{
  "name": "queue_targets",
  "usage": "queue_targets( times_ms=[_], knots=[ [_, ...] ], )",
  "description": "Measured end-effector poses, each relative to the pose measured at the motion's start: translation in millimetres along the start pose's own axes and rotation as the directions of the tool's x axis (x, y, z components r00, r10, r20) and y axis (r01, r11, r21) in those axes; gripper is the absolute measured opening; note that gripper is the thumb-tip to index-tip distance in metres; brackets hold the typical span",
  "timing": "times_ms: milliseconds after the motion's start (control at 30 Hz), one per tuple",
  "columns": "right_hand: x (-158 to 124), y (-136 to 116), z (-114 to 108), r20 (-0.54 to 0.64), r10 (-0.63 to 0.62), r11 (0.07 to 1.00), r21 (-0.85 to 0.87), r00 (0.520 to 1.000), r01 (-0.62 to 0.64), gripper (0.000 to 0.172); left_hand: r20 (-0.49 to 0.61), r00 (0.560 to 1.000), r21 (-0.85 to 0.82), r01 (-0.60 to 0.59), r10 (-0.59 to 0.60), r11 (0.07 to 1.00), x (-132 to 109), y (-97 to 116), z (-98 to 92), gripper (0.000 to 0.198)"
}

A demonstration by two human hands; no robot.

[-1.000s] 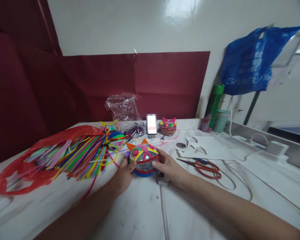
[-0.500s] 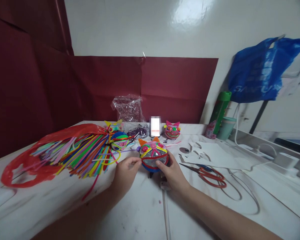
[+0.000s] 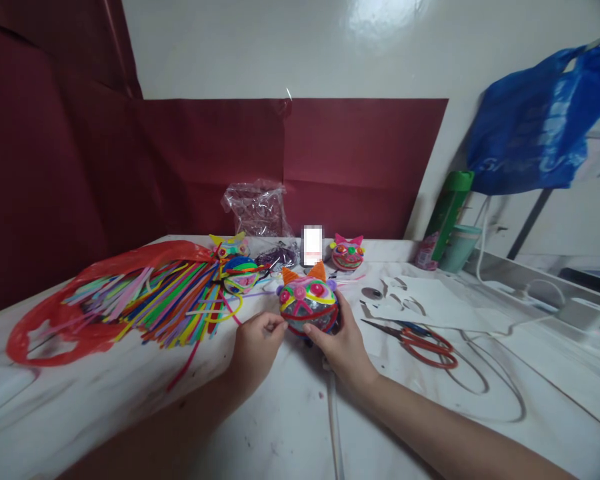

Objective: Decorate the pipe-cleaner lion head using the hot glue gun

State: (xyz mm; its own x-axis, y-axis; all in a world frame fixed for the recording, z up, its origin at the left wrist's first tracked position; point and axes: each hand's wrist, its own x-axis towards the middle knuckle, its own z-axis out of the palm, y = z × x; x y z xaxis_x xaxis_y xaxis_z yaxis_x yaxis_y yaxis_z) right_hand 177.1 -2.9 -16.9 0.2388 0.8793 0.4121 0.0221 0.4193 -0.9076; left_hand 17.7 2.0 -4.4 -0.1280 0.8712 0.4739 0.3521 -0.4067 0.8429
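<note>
A round craft head (image 3: 309, 305) with orange ears, pink eyes and coloured stripes is held upright just above the white table (image 3: 130, 400). My right hand (image 3: 343, 345) cups its right side and underside, fingers wrapped round it. My left hand (image 3: 255, 345) is closed in a pinch at its left edge, on the end of a red strand that runs across the head. Both forearms reach in from the bottom of the picture.
A red bag (image 3: 55, 327) spilling several coloured strips (image 3: 165, 303) lies left. Three other craft heads (image 3: 347, 253) and a clear bag (image 3: 255, 208) stand behind. Red scissors (image 3: 420, 340), white paper (image 3: 430, 303), cables, a green bottle (image 3: 447, 213) and a cup are right.
The craft head was lifted off the table and turned upright to face me. My left hand left its side and now pinches the red strand at its left edge.
</note>
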Motion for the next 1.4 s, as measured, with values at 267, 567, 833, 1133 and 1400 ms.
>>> queue_targets(
  times_ms=[267, 567, 833, 1133, 1400],
  knots=[
    [0, -3, -2, 0.021, 0.103, 0.990, 0.091, 0.995, -0.104, 0.093, 0.008, 1.000, -0.148, -0.007, 0.009, 0.989, 7, -4, -2.8, 0.008],
    [16, 5, -14, 0.085, 0.290, 0.885, 0.355, 0.953, -0.301, 0.048, 0.097, 0.980, -0.201, 0.189, -0.172, 0.961, 28, -18, -6.7, 0.011],
    [19, -18, -20, 0.093, 0.108, 0.903, 0.408, 0.990, -0.137, 0.050, 0.164, 0.982, -0.258, 0.139, -0.098, 0.956, 32, -11, -13.4, 0.013],
    [17, -9, -21, 0.154, 0.029, 0.946, 0.315, 0.988, -0.077, 0.067, 0.064, 0.990, -0.231, 0.141, -0.129, 0.963, 39, -26, -18.0, 0.021],
    [15, -2, -20, 0.136, -0.004, 0.970, 0.243, 0.991, -0.029, 0.095, 0.076, 0.978, -0.196, 0.204, -0.193, 0.959, 45, -27, -21.1, 0.023]
  ],
)
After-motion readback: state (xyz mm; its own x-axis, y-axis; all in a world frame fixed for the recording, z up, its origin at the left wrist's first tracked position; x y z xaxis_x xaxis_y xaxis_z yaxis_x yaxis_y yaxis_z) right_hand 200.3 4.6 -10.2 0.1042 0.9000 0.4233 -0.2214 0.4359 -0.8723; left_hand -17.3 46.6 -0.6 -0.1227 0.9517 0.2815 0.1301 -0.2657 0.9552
